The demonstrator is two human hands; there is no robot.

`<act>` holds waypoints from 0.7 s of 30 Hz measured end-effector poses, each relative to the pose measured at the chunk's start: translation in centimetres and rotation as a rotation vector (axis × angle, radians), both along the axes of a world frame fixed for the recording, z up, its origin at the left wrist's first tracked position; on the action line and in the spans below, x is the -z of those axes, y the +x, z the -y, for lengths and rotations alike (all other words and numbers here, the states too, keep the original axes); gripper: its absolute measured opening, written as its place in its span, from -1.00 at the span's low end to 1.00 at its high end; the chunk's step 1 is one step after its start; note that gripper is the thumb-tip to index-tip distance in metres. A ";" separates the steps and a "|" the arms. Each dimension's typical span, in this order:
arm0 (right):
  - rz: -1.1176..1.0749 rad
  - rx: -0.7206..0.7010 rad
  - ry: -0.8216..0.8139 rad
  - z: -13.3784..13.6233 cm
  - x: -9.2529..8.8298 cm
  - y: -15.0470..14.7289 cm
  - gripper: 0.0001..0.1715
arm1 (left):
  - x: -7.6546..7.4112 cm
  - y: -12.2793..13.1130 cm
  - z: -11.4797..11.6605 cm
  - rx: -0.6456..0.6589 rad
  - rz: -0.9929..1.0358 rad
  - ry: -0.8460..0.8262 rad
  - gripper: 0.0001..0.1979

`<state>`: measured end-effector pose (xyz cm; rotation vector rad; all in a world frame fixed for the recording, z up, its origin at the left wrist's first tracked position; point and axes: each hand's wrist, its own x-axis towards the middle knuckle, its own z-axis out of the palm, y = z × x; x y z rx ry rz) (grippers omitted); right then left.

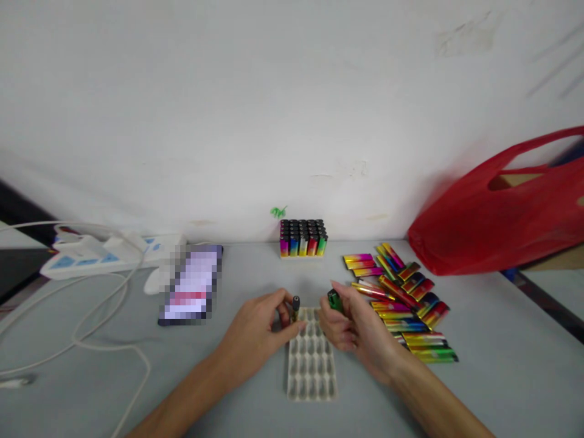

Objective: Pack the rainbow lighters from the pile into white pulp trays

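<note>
At six o'clock in the view, a pale grey moulded tray with rows of oval pockets (312, 358) lies on a grey tabletop (255, 401). At the tray's ten o'clock, the left hand (262, 319) has its thumb and forefinger closed in a pinch about a slim upright lighter with a black top (296, 302); this lighter sits at the fingertips, over the tray's eleven o'clock corner, though whether its base touches a pocket cannot be told. At the tray's one o'clock, the right hand (349, 322) is curled closed around a green lighter with a black top (335, 300), which pokes out at the hand's eleven o'clock, tilted. From the right hand, loose shiny lighters in metallic rainbow colours (396, 291) spread between two and four o'clock, lying flat. At the tray's twelve o'clock, by the wall (292, 121), stands a tight block of upright black-topped lighters (303, 237), its front row purple, blue, pale yellow, red and green.

Markings on the lighters are too small to read. At the tray's ten o'clock lie a dark-edged phone (194, 283), its lit screen pixelated around a red band, and a white power strip with blue patches (103, 255). Towards two o'clock leans a red fabric bag (497, 213).
</note>
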<state>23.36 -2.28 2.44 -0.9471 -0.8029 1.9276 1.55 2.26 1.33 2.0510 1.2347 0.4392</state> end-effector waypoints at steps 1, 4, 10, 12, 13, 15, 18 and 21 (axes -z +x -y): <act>-0.007 0.000 -0.002 0.0 0.0 0.0 -0.29 | 0.0 0.0 0.0 0.003 0.001 -0.001 -0.78; -0.017 0.001 0.001 -0.1 0.0 0.0 -0.29 | 0.0 0.0 0.0 0.010 0.001 -0.007 -0.78; -0.042 0.049 0.003 -0.1 0.3 0.0 -0.32 | -0.1 0.0 0.0 0.002 0.003 0.002 -0.77; -0.037 0.083 -0.006 -0.1 0.5 0.1 -0.33 | 0.0 0.0 0.0 0.002 0.002 0.003 -0.77; -0.026 0.101 -0.012 0.0 0.6 0.1 -0.34 | 0.0 0.0 0.0 0.005 0.002 0.003 -0.77; -0.002 0.140 -0.018 0.0 0.6 0.0 -0.38 | 0.1 -0.1 0.0 0.013 0.005 0.002 -0.77; 0.007 0.171 -0.006 -0.1 0.6 0.0 -0.40 | 0.2 -0.1 0.0 0.016 0.006 0.003 -0.77; -0.004 0.179 -0.001 -0.4 0.6 -0.1 -0.32 | 0.1 0.0 0.0 0.010 0.005 -0.005 -0.77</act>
